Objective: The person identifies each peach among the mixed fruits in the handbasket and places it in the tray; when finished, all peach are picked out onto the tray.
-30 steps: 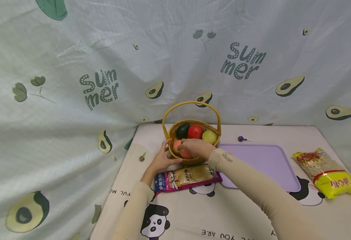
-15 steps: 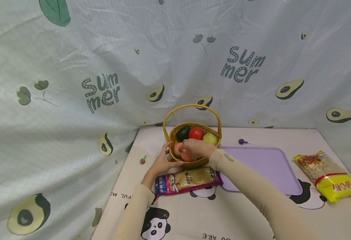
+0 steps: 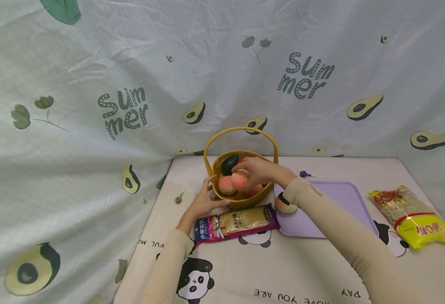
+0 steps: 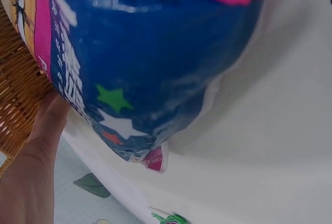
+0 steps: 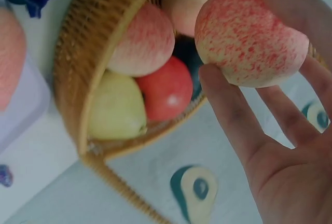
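My right hand (image 3: 262,171) pinches a pink-speckled peach (image 5: 252,35) between thumb and fingers, just above the yellow wicker basket (image 3: 240,205). In the head view my left hand (image 3: 203,202) curls round the basket's left side, its thumb along the front. Inside the basket lie two more peaches (image 5: 145,40), a smooth red fruit (image 5: 168,92), a yellow-green pear-like fruit (image 5: 116,107) and a dark green avocado (image 3: 230,164). The right hand covers part of these in the head view. Another peach (image 3: 284,205) sits on the left edge of the lilac tray (image 3: 336,202), partly behind my right sleeve.
A long packet of sticks (image 3: 237,223) lies against the basket's front. Right of the tray is a yellow food bag (image 3: 416,217). One lollipop (image 3: 178,198) lies left of the basket, a purple one (image 3: 304,174) behind the tray. A printed curtain (image 3: 150,55) hangs behind.
My right hand has lifted the peach up from the basket's front, uncovering a peach beneath. The peach on the tray shows more as the right sleeve shifted. The left hand stays at the basket.
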`<state>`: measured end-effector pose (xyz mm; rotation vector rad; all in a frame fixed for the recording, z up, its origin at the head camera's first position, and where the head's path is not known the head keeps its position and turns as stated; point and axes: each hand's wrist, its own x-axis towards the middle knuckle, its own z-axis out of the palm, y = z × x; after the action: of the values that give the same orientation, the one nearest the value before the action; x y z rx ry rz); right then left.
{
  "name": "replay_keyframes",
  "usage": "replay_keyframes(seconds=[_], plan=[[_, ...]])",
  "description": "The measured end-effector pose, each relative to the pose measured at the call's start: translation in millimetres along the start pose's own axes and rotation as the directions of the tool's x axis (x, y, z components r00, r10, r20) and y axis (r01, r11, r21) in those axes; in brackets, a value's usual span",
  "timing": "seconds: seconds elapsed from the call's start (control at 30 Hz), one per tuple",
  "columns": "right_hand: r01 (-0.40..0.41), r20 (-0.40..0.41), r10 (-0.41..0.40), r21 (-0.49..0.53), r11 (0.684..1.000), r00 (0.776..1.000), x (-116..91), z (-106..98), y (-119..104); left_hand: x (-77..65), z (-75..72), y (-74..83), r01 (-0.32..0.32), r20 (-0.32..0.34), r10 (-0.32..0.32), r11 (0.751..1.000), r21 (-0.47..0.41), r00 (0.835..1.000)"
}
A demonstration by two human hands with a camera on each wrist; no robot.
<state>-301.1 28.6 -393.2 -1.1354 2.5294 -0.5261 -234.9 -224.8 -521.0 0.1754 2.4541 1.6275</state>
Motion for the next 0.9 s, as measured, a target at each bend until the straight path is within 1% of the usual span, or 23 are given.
replay_keyframes(seconds=[0.1,0.2,0.33,0.47,0.6,0.7,0.77,0.9], plan=[[-0.029,-0.018,0.030,0.067,0.997,0.999,-13,-9,9,1.2,-0.3,0.6,-0.003,-0.001,0.003,1.000,-0.004,1.000],[-0.043,-0.040,0.048,0.110,0.993,0.998,-27,-15,20,1.9,-0.2,-0.8,-0.002,-0.008,0.002,1.000,-0.010,1.000],[-0.033,-0.086,0.045,0.146,0.989,0.995,-47,-18,37,2.9,0.3,-3.5,0.003,-0.012,-0.004,1.000,-0.003,1.000],[-0.041,-0.133,0.068,0.199,0.979,0.989,-70,-20,54,2.7,1.2,-2.6,-0.002,-0.006,0.002,1.000,0.003,1.000],[-0.099,-0.161,0.144,0.260,0.961,0.976,-93,-21,70,1.8,1.6,-0.5,-0.009,-0.004,0.009,1.000,0.011,1.000],[-0.142,-0.167,0.192,0.272,0.952,0.967,-109,-20,82,1.9,1.5,-0.3,-0.007,-0.002,0.007,1.000,0.012,1.000],[-0.170,-0.167,0.218,0.262,0.950,0.962,-119,-19,90,2.0,1.6,-0.5,-0.005,0.002,0.005,1.000,0.009,1.000],[-0.201,-0.157,0.242,0.238,0.950,0.958,-136,-16,102,3.1,2.6,-1.7,-0.005,0.009,0.005,1.000,0.000,1.000]])
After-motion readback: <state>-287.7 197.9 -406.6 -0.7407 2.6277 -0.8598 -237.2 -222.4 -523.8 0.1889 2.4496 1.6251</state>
